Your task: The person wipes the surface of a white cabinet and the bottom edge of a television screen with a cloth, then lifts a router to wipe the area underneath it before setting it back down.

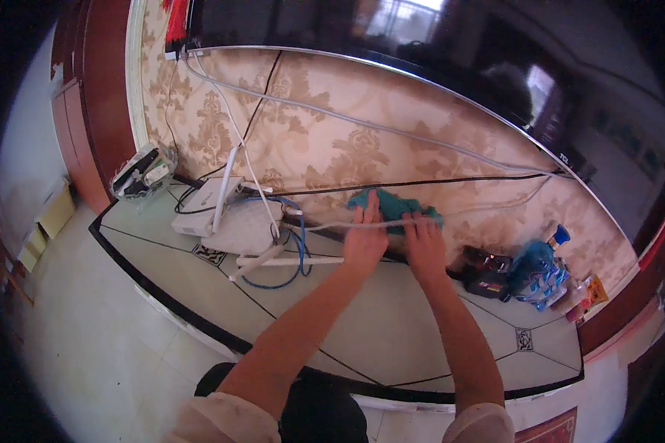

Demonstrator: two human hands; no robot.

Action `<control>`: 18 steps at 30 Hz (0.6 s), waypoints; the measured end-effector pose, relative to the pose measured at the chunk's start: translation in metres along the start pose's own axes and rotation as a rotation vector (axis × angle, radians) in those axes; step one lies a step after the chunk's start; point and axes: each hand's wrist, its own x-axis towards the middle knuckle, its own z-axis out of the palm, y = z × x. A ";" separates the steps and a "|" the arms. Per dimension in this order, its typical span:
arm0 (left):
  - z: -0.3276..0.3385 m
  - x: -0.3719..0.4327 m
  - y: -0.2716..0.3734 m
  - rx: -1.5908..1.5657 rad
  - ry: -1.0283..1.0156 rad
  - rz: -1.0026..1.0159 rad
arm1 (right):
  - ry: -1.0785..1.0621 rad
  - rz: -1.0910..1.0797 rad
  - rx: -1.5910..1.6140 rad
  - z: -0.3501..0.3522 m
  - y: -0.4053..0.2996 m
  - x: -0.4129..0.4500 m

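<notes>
A crumpled teal cloth (392, 206) lies flattened against the lower part of the patterned wallpaper (343, 149), just above the back edge of the cabinet top (377, 310). My left hand (366, 241) presses on its left part with the fingers stretched upward. On its right part my right hand (425, 243) rests in the same way. A thin pale cable (332, 226) runs across in front of the fingers of both hands. The cloth's lower edge is partly hidden by the hands.
Left of my hands are a white router (199, 207), a second white device (244, 230) with antennas, and a blue network cable (271, 286). A bagged bundle (144, 171) lies at the far left. Rightward stand a black box (485, 282) and a blue package (537, 271). Above hangs a TCL television (465, 61).
</notes>
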 end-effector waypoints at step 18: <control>0.066 -0.018 -0.028 -0.587 0.349 -0.567 | -0.056 -0.097 0.393 0.066 -0.064 0.050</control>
